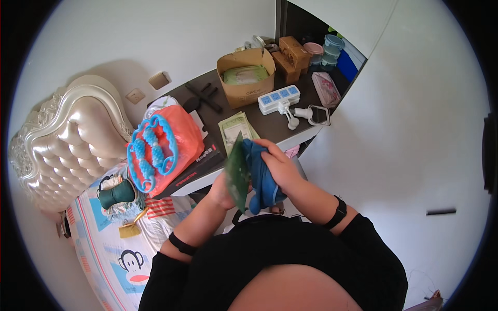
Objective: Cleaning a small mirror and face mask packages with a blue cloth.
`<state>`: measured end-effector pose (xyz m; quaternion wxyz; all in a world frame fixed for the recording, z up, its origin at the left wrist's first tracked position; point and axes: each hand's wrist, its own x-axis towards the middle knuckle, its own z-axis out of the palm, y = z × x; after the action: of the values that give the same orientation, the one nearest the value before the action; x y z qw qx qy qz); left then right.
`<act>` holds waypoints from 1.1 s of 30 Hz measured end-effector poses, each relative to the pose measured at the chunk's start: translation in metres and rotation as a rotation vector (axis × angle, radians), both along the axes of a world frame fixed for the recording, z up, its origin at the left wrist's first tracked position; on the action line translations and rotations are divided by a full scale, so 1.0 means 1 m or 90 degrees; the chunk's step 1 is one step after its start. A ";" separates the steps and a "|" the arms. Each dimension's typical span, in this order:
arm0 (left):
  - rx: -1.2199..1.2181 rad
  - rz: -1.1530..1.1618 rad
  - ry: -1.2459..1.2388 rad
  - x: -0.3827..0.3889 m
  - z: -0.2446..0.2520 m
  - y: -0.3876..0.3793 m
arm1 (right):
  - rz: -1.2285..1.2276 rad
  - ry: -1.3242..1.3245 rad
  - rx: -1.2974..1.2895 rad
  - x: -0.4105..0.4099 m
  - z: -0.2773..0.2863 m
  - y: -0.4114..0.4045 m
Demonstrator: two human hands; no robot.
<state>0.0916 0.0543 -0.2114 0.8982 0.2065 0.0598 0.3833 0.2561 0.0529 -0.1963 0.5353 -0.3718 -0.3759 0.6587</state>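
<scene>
My left hand (225, 192) grips a flat green packet (238, 175), which stands on edge and looks blurred. Beside it, my right hand (283, 167) holds a bunched blue cloth (262, 177) by its upper part, and the lower end hangs down in front of my body. Packet and cloth are close together; whether they touch is hard to tell. Just beyond them, a small stack of light-green printed packets (235, 126) lies on the dark desktop (212, 83). My left fingers are partly hidden behind the green packet.
An open cardboard box (245, 93) holds more green packets. Right of it sits a white power strip (279, 100) near a phone stand (320, 115). At left are a red plastic bag (186, 132) under a blue roller massager (151, 151), a bed (97, 256) and a brush (130, 229).
</scene>
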 end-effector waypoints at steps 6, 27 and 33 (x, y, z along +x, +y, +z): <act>-0.197 0.241 0.360 0.039 -0.011 0.033 | 0.129 -0.080 -0.024 0.059 -0.040 0.028; -0.042 0.189 0.879 0.037 -0.054 0.088 | 0.319 -0.412 -0.170 0.082 -0.101 0.067; 0.241 0.323 1.061 0.028 -0.079 0.100 | 0.252 -0.433 -0.188 0.051 -0.102 0.100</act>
<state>0.1199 0.1540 -0.2908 0.4023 0.5434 0.6732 0.2995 0.3073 0.1526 -0.2983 0.1844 -0.5615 -0.4971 0.6354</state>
